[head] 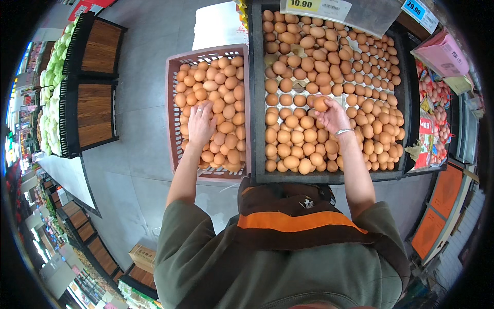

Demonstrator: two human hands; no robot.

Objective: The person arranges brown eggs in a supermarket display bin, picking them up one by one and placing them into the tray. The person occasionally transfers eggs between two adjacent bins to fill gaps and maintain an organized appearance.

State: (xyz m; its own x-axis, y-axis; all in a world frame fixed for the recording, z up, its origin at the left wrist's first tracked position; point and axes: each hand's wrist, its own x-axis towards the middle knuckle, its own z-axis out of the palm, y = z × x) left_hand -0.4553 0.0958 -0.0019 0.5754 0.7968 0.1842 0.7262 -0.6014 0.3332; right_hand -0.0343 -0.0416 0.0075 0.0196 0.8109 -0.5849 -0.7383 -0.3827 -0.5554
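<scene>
My left hand (201, 124) rests on the brown eggs (210, 85) heaped in a brown plastic crate (208, 54); its fingertips are among the eggs, and whether they grip one cannot be told. My right hand (334, 116), with a silver bracelet at the wrist, holds one brown egg (320, 104) between thumb and fingers over the black-edged display bin (257, 116). Egg trays (292, 93) of pale pulp lie in the bin, with eggs set in their cups and more eggs piled on them, in front of and behind my right hand.
A white box (220, 27) stands beyond the crate. Price signs (318, 8) overhang the far edge of the bin. Bagged eggs (438, 116) lie at the right. Wood-panelled stands (98, 112) with leafy vegetables are at the left, and a cardboard box (142, 257) is at lower left.
</scene>
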